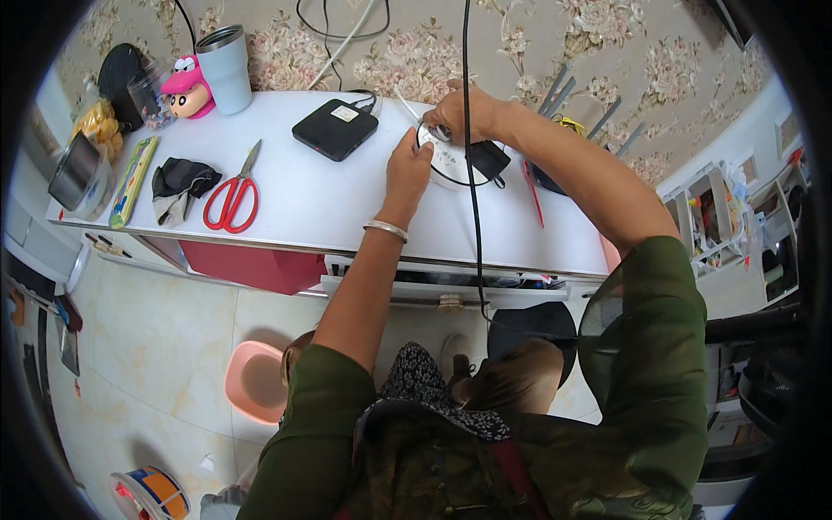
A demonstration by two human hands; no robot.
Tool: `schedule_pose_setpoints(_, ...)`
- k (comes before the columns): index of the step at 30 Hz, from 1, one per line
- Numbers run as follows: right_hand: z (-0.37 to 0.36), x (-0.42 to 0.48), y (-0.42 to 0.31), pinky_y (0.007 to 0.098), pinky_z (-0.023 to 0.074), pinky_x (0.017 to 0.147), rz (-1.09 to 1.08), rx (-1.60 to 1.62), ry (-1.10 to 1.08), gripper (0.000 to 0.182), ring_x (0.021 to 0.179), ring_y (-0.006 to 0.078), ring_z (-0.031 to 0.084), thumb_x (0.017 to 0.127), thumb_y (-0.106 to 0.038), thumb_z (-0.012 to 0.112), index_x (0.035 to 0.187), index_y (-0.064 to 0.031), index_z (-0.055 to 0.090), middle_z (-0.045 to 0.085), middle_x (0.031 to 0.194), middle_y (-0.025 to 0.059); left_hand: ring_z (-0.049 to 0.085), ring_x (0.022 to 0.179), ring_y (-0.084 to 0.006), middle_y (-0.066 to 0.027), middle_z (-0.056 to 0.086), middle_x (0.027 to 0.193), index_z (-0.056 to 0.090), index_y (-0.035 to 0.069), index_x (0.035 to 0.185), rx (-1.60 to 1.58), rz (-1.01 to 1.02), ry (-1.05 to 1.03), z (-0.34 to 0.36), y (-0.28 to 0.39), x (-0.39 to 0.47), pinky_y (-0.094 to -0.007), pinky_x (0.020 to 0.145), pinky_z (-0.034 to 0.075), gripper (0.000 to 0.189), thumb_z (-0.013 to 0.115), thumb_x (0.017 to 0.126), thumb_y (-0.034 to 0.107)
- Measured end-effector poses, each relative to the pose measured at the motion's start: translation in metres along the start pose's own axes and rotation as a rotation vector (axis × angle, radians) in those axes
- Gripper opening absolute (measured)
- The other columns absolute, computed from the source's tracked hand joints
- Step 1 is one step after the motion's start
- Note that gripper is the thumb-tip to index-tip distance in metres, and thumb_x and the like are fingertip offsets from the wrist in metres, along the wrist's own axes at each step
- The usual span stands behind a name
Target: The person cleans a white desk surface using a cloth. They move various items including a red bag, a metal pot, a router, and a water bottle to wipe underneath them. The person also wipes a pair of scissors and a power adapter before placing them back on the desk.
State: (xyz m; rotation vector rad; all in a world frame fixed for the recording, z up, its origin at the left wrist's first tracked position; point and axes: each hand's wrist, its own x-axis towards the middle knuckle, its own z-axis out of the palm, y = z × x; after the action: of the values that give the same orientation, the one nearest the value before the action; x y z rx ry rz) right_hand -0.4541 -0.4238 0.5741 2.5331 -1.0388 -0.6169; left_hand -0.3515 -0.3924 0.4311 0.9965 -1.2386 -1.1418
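Observation:
A round white power strip with sockets lies near the back of the white cabinet top. My left hand grips its left rim, thumb on top. Over its back left part, my right hand has its fingers closed on a greyish plug or cable end, partly hidden by the fingers. A black power adapter sits at the strip's right side. A thin black cable curves over the strip. Left of it stands a black set-top box with cables at its back corner.
Red-handled scissors, a dark cloth, a light blue tumbler and a pink figurine are on the left. A black cable hangs across the view. Below, a drawer is partly open; a pink basin stands on the floor.

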Motion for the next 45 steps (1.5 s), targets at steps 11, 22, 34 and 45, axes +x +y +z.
schedule_pose_setpoints(11, 0.011, -0.009, 0.029, 0.036, 0.0463, 0.065, -0.003, 0.382, -0.036, 0.03, 0.076, 0.0281, 0.06, 0.059, -0.014, 0.068, 0.088, -0.0134, 0.063, 0.062, 0.074, 0.0082, 0.02, 0.128, -0.0438, -0.0254, 0.026, 0.137, 0.001, -0.005, 0.138, 0.739, 0.267, -0.148, 0.008, 0.016, -0.024, -0.0606, 0.101, 0.006, 0.118, 0.075, 0.062, 0.046)
schedule_pose_setpoints(22, 0.025, -0.001, 0.018, 0.0409, 0.0388, 0.087, -0.154, -0.048, 0.004, 0.02, 0.087, 0.0243, 0.061, 0.068, -0.017, 0.061, 0.088, -0.0169, 0.065, 0.065, 0.082, 0.0058, 0.036, 0.121, -0.0329, -0.0186, 0.046, 0.121, 0.033, -0.003, 0.129, 0.838, 0.296, -0.064, 0.006, 0.004, -0.017, -0.0575, 0.099, 0.018, 0.103, 0.074, 0.056, 0.056)
schedule_pose_setpoints(34, 0.037, 0.013, 0.01, 0.0399, 0.048, 0.075, 0.236, 0.261, 0.173, 0.031, 0.085, 0.0319, 0.061, 0.068, -0.013, 0.058, 0.098, -0.0092, 0.062, 0.064, 0.088, 0.0154, 0.03, 0.129, -0.0302, -0.0235, 0.037, 0.133, 0.011, -0.011, 0.136, 0.885, 0.205, -0.098, 0.009, 0.003, -0.014, -0.0552, 0.104, 0.012, 0.124, 0.074, 0.056, 0.059)
schedule_pose_setpoints(45, 0.026, -0.029, 0.004, 0.031, 0.0436, 0.064, -0.029, 0.802, 0.044, 0.026, 0.067, 0.0193, 0.055, 0.068, -0.006, 0.061, 0.094, -0.0104, 0.063, 0.06, 0.073, 0.0073, 0.032, 0.129, -0.0303, -0.0224, 0.034, 0.137, -0.009, -0.008, 0.136, 0.741, 0.152, -0.121, 0.006, 0.01, -0.016, -0.0548, 0.105, 0.008, 0.132, 0.076, 0.058, 0.054)
